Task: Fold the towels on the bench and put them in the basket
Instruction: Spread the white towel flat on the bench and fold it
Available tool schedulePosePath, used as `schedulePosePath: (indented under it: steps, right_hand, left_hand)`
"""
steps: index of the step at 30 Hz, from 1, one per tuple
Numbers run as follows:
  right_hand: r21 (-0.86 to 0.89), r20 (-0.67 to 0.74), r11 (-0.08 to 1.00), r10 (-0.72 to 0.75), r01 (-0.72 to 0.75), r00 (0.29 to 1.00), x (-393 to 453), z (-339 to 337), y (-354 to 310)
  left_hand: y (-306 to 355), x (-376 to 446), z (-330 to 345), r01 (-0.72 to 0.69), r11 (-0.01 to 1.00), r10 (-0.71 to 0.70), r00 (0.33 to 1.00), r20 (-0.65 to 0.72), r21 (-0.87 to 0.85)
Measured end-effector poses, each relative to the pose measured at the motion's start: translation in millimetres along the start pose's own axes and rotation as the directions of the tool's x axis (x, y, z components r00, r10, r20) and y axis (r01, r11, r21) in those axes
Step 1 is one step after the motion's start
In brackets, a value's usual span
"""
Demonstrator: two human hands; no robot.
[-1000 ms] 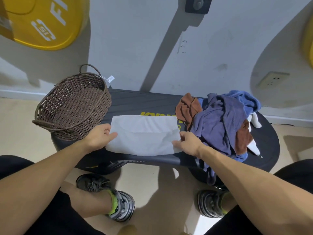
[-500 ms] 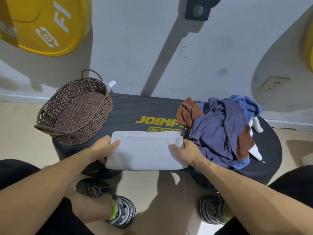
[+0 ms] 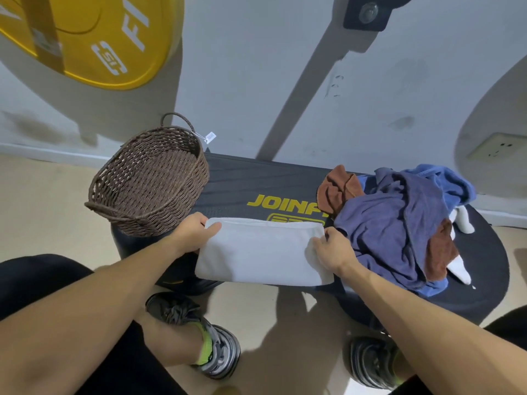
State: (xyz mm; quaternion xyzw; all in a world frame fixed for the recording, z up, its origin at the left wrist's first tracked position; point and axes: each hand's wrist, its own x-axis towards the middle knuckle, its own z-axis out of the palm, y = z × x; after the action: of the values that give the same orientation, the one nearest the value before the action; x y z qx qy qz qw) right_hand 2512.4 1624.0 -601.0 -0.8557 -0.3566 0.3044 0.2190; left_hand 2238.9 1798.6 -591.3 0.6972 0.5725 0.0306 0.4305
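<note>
Basket: we saw a brown woven basket (image 3: 148,178) sitting on the left end of the black bench (image 3: 236,181), tipped a little, with nothing inside it.
Left hand: our left hand (image 3: 194,233) pinched the left end of the white towel (image 3: 262,252), thumb on top.
White towel: it was folded into a long flat shape and lay at the front edge of the bench, hanging a bit past that edge, just beside the basket.
Right hand: our right hand (image 3: 332,249) gripped the right end of the white towel, fingers curled over its top corner.
Towel pile: a messy pile of purple, blue, brown and white towels (image 3: 399,223) lay on the right end of the bench, touching our right hand.
</note>
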Motion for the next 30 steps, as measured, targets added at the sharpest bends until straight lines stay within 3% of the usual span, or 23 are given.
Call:
schedulePosePath:
  steps: [3, 6, 17, 22, 26, 30]
  right_hand:
    - [-0.074, 0.004, 0.997, -0.008, 0.009, 1.000, 5, -1, -6]
    - [-0.108, -0.057, 0.992, -0.067, 0.061, 0.996, 6, 1, -9]
    - [-0.239, -0.025, 0.967, 0.091, -0.094, 0.996, 20, 5, -13]
    - [-0.176, -0.024, 0.977, 0.119, -0.121, 0.993, 22, 5, -14]
    - [-0.105, -0.046, 0.984, 0.137, -0.141, 0.989, 20, -2, -17]
    - [-0.123, 0.210, 0.970, 0.233, -0.211, 0.949, 16, -21, -14]
  left_hand:
    - [0, 2, 0, -0.047, 0.991, 0.056, 0.996, -0.072, 0.125]
    - [-1, 4, 0, -0.069, 0.990, 0.082, 0.991, -0.108, 0.123]
    - [3, 19, 6, 0.052, 0.973, -0.011, 0.983, -0.183, 0.224]
    - [10, 22, 0, 0.103, 0.933, -0.054, 0.987, -0.150, 0.344]
    - [16, 7, -10, 0.232, 0.897, -0.236, 0.971, -0.035, 0.377]
    - [16, -16, -19, 0.341, 0.842, -0.467, 0.848, 0.251, 0.418]
